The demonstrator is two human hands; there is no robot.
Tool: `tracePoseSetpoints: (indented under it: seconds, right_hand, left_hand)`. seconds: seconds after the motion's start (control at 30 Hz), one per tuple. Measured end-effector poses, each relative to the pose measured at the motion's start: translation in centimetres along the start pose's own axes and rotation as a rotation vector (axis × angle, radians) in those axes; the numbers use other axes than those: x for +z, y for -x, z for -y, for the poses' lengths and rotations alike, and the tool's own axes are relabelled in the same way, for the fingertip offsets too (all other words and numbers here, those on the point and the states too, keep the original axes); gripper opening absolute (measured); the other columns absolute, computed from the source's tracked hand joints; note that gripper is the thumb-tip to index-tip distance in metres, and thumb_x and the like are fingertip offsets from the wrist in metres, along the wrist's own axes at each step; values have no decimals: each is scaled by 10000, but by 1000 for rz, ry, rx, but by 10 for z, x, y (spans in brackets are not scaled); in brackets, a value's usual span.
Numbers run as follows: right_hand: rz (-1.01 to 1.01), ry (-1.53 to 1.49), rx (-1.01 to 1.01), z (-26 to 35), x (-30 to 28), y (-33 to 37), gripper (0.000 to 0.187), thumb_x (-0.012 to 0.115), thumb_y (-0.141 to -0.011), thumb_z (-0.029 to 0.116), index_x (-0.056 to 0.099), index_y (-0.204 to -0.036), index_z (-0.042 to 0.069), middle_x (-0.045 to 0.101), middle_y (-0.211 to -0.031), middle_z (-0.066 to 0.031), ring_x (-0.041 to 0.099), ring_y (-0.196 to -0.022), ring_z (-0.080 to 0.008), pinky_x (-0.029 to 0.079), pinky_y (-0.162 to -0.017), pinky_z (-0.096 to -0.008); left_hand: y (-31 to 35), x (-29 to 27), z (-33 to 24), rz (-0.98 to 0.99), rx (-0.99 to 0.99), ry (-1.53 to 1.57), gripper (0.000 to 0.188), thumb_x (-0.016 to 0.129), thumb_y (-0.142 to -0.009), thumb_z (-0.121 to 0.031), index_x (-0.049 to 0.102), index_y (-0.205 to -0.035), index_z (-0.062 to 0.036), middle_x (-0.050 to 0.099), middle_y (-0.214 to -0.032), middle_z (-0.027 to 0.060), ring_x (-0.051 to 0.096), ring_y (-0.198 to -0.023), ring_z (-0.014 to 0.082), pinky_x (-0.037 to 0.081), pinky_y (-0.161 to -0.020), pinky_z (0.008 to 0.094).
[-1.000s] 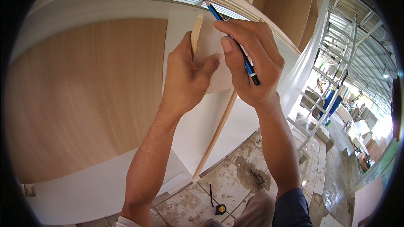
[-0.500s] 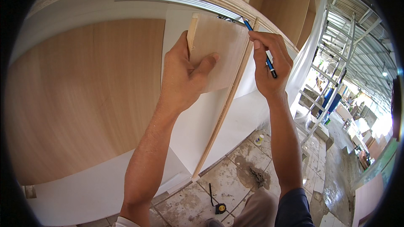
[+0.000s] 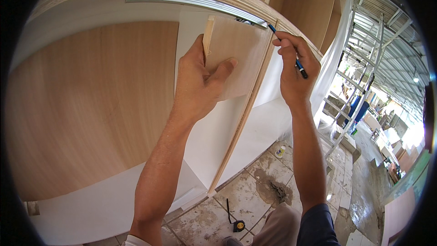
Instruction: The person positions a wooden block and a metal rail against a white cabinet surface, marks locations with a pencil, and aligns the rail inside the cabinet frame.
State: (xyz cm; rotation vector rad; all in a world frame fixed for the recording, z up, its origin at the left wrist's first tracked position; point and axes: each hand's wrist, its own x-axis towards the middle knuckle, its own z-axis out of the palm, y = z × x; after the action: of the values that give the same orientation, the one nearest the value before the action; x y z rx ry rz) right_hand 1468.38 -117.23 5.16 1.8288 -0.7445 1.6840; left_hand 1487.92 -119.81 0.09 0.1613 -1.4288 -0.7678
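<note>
My left hand [image 3: 200, 79] grips a small rectangular wooden board [image 3: 237, 54], thumb across its face and fingers behind its left edge. The board lies along the upright divider edge [image 3: 242, 120] of a cabinet, just under a ribbed metal rail [image 3: 191, 2]. A blue pencil with a black end [image 3: 301, 69] is pinched in my right hand [image 3: 298, 66]. Its tip is close to the top of the divider, near the rail's right end. Part of the board's left edge is hidden by my fingers.
A large wood panel [image 3: 95, 105] fills the left of the cabinet. On the broken tile floor lie a tape measure [image 3: 238, 225] and a small bottle [image 3: 280, 151]. A metal ladder [image 3: 353, 82] and white plastic sheeting [image 3: 328, 70] stand to the right.
My right hand has shifted slightly right and tilted the pencil, drawing its tip a little away from the rail's end. My left hand and the board have stayed in place.
</note>
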Motion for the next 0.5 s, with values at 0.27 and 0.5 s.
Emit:
tracePoseSetpoints:
  seconds: [0.27, 0.5]
  right_hand:
    - [19, -149, -165, 55, 33, -10, 122, 644, -952, 27, 729, -1040, 18, 681, -856, -89, 658, -696, -148, 529, -652, -276]
    - [79, -226, -247, 74, 45, -21, 110, 651, -951, 41, 724, -1027, 12, 678, -854, -87, 656, -669, -146, 525, -623, -278]
  left_hand:
    - [-1, 1, 6, -25, 75, -49, 304, 655, -927, -5, 564, -1207, 67, 696, -1056, 158, 667, -967, 172, 538, -858, 329]
    - [0, -1, 1, -41, 116, -40, 334, 653, -930, 0, 546, -1237, 73, 690, -1080, 159, 662, -979, 169, 539, -887, 335]
